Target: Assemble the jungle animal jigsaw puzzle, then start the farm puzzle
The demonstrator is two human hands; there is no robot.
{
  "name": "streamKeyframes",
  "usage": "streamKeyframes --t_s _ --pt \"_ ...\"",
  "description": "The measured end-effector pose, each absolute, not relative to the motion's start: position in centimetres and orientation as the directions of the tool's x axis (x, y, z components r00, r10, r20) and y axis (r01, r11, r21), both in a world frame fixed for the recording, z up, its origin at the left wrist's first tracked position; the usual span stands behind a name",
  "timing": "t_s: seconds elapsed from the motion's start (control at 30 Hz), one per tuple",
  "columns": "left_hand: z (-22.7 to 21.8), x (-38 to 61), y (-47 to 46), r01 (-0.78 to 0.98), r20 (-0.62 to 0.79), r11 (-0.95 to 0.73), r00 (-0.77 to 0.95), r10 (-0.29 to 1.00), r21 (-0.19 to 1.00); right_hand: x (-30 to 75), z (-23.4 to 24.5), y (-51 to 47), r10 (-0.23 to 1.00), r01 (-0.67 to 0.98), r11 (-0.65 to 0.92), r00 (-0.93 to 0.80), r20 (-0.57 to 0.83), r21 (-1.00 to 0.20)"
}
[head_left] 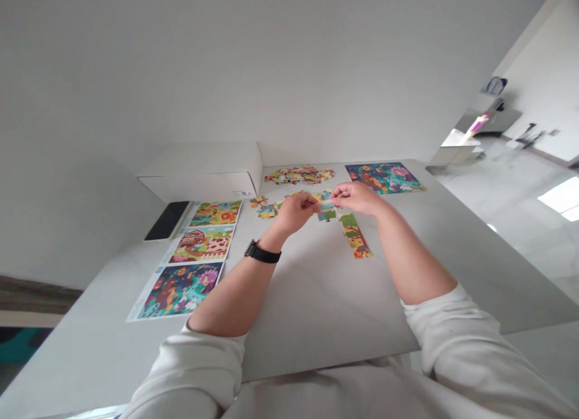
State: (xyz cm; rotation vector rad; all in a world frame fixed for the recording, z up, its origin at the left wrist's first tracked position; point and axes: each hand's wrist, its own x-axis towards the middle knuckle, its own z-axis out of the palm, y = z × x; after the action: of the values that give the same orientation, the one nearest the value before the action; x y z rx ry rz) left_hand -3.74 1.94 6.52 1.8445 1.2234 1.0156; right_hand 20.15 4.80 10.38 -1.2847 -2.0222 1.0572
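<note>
Head view: left hand [295, 214] and right hand [356, 197], nearly closed, are pinching a puzzle piece [325, 205], apparently joining it; seating is requiring aligned edges.

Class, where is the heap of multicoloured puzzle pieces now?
In the head view, the heap lies between the white rectangular box, left, and dark-blue picture, right.

A box [203, 187] stands at the far left of a tabletop [312, 310]. In front of it, a phone-like device [167, 220] lies by the left edge; to its right, three pictures [201, 244] line up toward the near edge. Right of the box, by the far edge, lies a heap of puzzle pieces [298, 175], then a flat picture [386, 176]. Before the heap, the left hand [296, 213] and right hand [359, 198] are over a row of pieces [268, 212]; a strip of pieces [354, 235] points nearward.
</note>
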Motion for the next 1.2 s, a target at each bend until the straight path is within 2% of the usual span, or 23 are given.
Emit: streamKeyframes --t_s 0.13,0.53,0.7,0.87,1.03,1.2 --pt "5.6 -3.7 2.5 0.355 0.184 -0.273 0.264 0.947 0.894 20.1 9.8 5.4 0.901 0.518 0.241 -0.433 -0.009 -0.821" --pt "5.0 -3.4 2.6 0.401 0.166 -0.263 0.261 0.951 0.877 20.4 8.8 6.0 0.898 0.565 0.274 -0.441 -0.004 -0.778" --pt "5.0 -3.0 1.8 0.622 0.326 -0.405 0.243 0.914 0.67 21.1 7.3 7.1 0.907 0.625 0.225 -0.414 -0.073 -0.747" --pt "3.9 -2.0 0.9 0.63 0.409 -0.606 0.448 0.795 0.486 21.7 5.6 8.3 0.926 0.75 0.199 -0.355 -0.13 -0.631" --pt "2.1 -1.1 0.3 0.664 0.328 -0.659 0.571 0.752 0.354 21.8 4.7 8.6 0.943 0.809 0.214 -0.318 -0.101 -0.547" --pt "1.0 -0.9 -0.1 0.695 0.234 -0.653 0.61 0.757 0.302 21.9 3.8 8.7 0.945 0.841 0.237 -0.315 -0.085 -0.486"
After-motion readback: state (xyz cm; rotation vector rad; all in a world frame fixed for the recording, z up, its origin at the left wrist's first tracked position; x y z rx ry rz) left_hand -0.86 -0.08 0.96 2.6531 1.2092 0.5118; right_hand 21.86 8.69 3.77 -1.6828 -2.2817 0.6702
